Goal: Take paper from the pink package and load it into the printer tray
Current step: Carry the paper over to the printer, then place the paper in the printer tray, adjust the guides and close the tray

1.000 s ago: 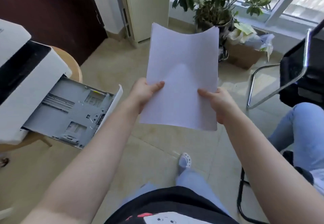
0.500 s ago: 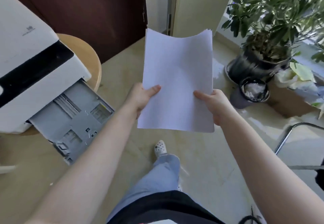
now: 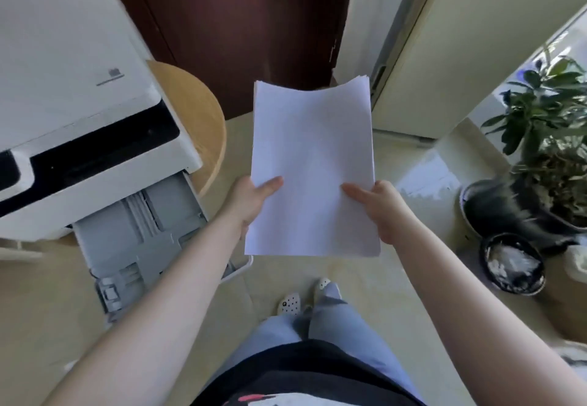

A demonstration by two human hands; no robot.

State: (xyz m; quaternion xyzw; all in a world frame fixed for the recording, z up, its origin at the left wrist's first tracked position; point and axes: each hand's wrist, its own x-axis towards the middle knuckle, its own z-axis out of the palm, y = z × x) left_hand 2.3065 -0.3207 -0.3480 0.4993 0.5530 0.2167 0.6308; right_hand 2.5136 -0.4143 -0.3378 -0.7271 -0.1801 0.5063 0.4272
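Printer [image 3: 73, 94] at far left, white, seated on a round wooden surface [image 3: 203, 126]. Tray [image 3: 139, 240] pulled out from its base toward the person, grey; what shows of the bed is bare, with its guides in view; its near right corner is hidden behind the left forearm. Out and bare fits a tray waiting to be filled.

Left hand [image 3: 251, 202] closed on the left edge of the paper [image 3: 311, 170], thumb on top, fingers hidden beneath. Paper is a thin stack, held in the air in front of the body, just right of the tray and above its level, not touching it. Far edge fans slightly and the sheets bow along the middle; judged a result of being gripped only near the lower corners.

Right hand [image 3: 381, 208] closed on the right edge, thumb on top likewise. A two-sided hold likely keeps the stack square for insertion.

Pink package not in view.

Plant [image 3: 546, 157] in a dark pot at far right, well apart.

Judgement: paper is in hand; next it must swing left and down, aligned with the tray guides.
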